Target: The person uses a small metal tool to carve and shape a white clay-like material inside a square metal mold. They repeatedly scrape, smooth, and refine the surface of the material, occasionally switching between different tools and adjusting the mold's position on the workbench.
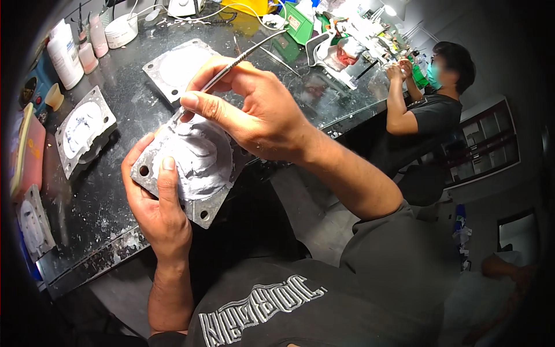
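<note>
My left hand [165, 208] grips the near left side of a metal dental flask half [203, 208], with the thumb resting on top. The flask half has holes in its corners and is tilted at the bench's near edge. A rough white plaster mound [199, 165] fills its middle. In my right hand [260, 110] is a thin metal carving tool [237, 62], pinched between thumb and fingers. Its lower end reaches the far left edge of the plaster; the tip is partly hidden by my fingers.
Flask halves with white filling lie behind [153, 70] and at left [108, 111]. White bottles [65, 55] stand at the back left. A slim metal tool [280, 61] and a green box [299, 24] lie behind my right hand. A masked co-worker [430, 107] sits at right.
</note>
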`<control>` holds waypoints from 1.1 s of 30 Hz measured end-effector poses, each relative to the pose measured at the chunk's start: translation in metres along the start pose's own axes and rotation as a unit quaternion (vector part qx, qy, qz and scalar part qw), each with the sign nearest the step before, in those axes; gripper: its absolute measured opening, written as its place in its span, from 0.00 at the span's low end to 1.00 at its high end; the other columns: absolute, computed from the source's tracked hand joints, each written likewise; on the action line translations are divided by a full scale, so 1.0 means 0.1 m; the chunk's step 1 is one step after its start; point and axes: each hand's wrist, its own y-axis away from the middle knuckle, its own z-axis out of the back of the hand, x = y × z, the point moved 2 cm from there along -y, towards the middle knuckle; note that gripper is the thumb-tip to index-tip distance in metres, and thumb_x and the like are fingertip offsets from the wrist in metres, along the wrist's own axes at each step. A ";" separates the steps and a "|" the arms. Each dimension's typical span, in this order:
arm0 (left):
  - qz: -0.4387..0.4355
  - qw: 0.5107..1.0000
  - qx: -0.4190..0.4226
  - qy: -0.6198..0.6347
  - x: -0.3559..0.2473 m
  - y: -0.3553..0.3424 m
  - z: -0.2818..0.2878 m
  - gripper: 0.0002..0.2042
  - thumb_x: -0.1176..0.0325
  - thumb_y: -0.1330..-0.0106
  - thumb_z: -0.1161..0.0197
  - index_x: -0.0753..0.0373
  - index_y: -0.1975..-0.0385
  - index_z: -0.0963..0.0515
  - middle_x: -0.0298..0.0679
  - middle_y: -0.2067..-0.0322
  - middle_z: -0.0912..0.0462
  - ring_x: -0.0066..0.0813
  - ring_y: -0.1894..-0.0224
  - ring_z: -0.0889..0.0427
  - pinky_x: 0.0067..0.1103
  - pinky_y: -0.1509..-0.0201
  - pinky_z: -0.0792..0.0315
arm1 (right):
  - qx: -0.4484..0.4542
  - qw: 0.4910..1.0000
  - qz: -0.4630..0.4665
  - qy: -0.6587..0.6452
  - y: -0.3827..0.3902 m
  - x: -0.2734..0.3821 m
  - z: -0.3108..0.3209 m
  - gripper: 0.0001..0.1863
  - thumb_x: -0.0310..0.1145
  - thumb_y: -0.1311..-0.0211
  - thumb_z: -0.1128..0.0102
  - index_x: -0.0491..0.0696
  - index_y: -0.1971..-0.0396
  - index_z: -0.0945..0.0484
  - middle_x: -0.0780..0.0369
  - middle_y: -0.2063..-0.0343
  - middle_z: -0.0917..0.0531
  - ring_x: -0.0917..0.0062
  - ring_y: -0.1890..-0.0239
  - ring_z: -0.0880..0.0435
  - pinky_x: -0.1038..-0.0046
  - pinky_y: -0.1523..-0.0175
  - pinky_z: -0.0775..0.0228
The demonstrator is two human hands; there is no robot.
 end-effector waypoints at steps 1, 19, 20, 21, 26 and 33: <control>0.009 1.000 -0.003 0.002 0.00 -0.01 0.02 0.19 0.69 0.20 0.40 0.72 0.34 0.30 0.46 0.42 0.22 0.30 0.40 0.22 0.29 0.32 0.29 | -0.002 0.999 0.026 0.046 0.00 0.01 0.00 0.09 0.31 0.24 0.33 0.40 0.56 0.16 0.60 0.64 0.09 0.78 0.56 0.09 0.73 0.47 0.19; 0.030 0.998 0.006 0.049 -0.07 -0.01 -0.01 0.21 0.69 0.20 0.37 0.69 0.35 0.34 0.45 0.46 0.21 0.26 0.45 0.20 0.25 0.38 0.24 | 0.087 0.991 0.062 0.085 -0.09 0.08 0.04 0.05 0.24 0.24 0.35 0.38 0.57 0.18 0.59 0.63 0.12 0.75 0.56 0.10 0.74 0.48 0.19; 0.027 0.999 0.005 0.045 -0.06 -0.01 -0.02 0.21 0.69 0.20 0.37 0.69 0.35 0.34 0.45 0.46 0.21 0.26 0.45 0.20 0.25 0.38 0.24 | 0.094 0.989 0.064 0.095 -0.10 0.09 0.05 0.05 0.24 0.24 0.35 0.38 0.57 0.18 0.59 0.64 0.12 0.75 0.57 0.10 0.74 0.48 0.19; 0.025 0.999 0.005 0.042 -0.06 -0.02 -0.02 0.21 0.69 0.20 0.37 0.69 0.35 0.34 0.45 0.46 0.21 0.26 0.45 0.19 0.25 0.38 0.24 | 0.095 0.989 0.061 0.097 -0.11 0.10 0.05 0.05 0.24 0.24 0.35 0.38 0.57 0.18 0.59 0.64 0.12 0.75 0.57 0.10 0.74 0.49 0.19; 0.030 0.999 0.005 0.036 -0.07 -0.02 -0.01 0.20 0.70 0.20 0.37 0.69 0.35 0.34 0.45 0.46 0.21 0.26 0.45 0.20 0.25 0.38 0.24 | 0.107 0.984 0.066 0.128 -0.14 0.11 0.06 0.05 0.25 0.25 0.34 0.38 0.57 0.17 0.58 0.63 0.11 0.74 0.58 0.10 0.74 0.50 0.19; 0.033 0.999 0.005 0.037 -0.07 -0.03 -0.02 0.20 0.70 0.20 0.37 0.69 0.35 0.34 0.45 0.46 0.21 0.26 0.44 0.20 0.25 0.38 0.24 | 0.084 0.990 0.097 0.062 -0.10 0.03 0.04 0.05 0.24 0.27 0.32 0.39 0.56 0.17 0.56 0.65 0.12 0.70 0.61 0.10 0.71 0.54 0.20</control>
